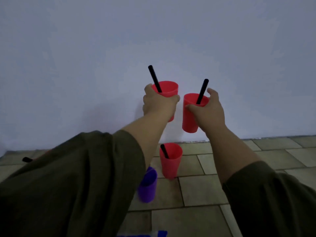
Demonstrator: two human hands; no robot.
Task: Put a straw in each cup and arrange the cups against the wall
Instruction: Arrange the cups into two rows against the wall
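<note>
My left hand [156, 103] grips a red cup [168, 90] that has a black straw [154, 77] leaning in it, held up in front of the white wall. To its right, my right hand [207, 113] holds a second red cup [189, 118] with its own black straw [202, 91]. Both cups are raised above the floor, side by side and nearly touching. Below them a third red cup [170, 162] with a short black straw [164, 151] stands on the tiled floor near the wall. A purple cup [147, 186] stands closer to me, partly behind my left sleeve.
The white wall [153, 40] meets the tiled floor [256, 151] just behind the standing red cup. A black straw end [27, 159] shows at far left beside my sleeve. Something blue [153, 234] lies at the bottom edge.
</note>
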